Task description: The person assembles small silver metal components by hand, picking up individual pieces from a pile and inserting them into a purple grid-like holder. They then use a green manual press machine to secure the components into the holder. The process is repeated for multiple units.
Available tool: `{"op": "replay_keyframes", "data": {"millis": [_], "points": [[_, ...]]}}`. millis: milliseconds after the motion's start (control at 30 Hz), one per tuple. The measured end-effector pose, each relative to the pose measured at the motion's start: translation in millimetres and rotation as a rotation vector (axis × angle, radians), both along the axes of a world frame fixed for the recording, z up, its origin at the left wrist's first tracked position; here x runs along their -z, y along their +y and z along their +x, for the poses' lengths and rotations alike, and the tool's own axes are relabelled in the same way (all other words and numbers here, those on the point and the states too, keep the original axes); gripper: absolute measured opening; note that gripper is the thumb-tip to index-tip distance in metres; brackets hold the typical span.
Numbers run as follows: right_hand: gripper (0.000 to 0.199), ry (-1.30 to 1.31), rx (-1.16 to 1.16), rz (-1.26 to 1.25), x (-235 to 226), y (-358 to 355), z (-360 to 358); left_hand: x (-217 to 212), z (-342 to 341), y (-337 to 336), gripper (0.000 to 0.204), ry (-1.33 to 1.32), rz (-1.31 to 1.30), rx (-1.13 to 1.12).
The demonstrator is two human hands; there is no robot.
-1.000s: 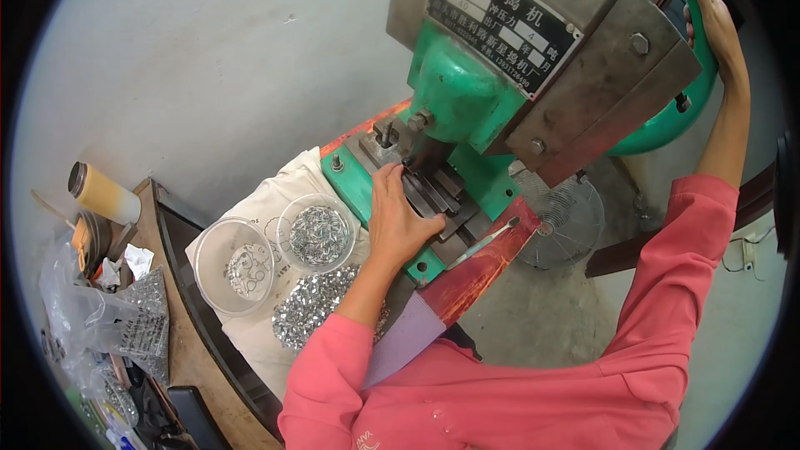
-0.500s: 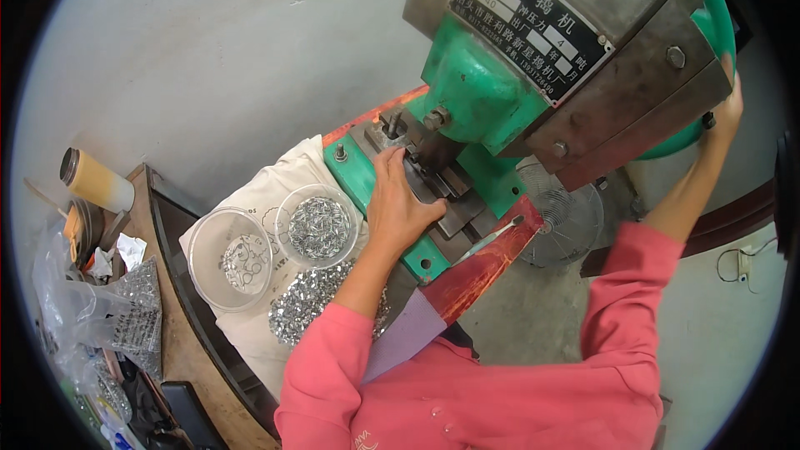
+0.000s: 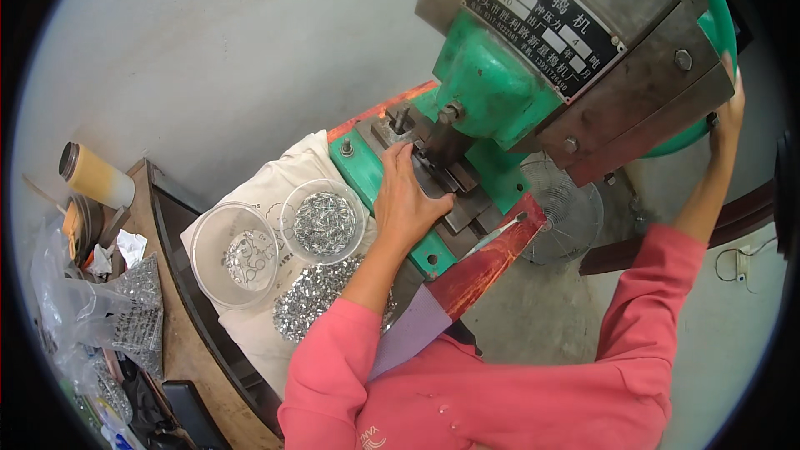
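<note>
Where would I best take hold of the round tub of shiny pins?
Probably pinch the far rim of the tub from above. It stands upright and open-topped, so that edge is exposed; tilting might spill the loose pins. The other tub crowds its left, the metal pile its near side, and the left hand is to its right.

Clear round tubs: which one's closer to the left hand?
The right tub, holding lots of silvery pieces, is closer to the left hand. The other tub stands farther left.
</note>
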State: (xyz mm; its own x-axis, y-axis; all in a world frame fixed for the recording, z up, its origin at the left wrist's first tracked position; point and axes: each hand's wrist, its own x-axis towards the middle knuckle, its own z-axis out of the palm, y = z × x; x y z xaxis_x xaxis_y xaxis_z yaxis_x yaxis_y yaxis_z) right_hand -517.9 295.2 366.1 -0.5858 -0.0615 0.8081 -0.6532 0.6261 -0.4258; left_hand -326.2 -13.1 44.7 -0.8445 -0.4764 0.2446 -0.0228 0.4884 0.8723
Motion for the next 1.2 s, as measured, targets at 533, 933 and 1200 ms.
{"op": "replay_keyframes", "data": {"millis": [533, 933, 1200], "points": [[0.041, 0.173, -0.011, -0.294, 80, 6, -11, 5, 5, -3, 0.094, -0.025, -0.039, -0.014], [0.059, 0.002, -0.012, -0.192, 29, -23, 15, -2, 23, 6, 0.089, 0.042, -0.015, 0.037], [0.067, -0.098, 0.004, -0.189, 22, -32, 28, 8, 49, 34, 0.089, 0.082, -0.069, 0.066]]}}
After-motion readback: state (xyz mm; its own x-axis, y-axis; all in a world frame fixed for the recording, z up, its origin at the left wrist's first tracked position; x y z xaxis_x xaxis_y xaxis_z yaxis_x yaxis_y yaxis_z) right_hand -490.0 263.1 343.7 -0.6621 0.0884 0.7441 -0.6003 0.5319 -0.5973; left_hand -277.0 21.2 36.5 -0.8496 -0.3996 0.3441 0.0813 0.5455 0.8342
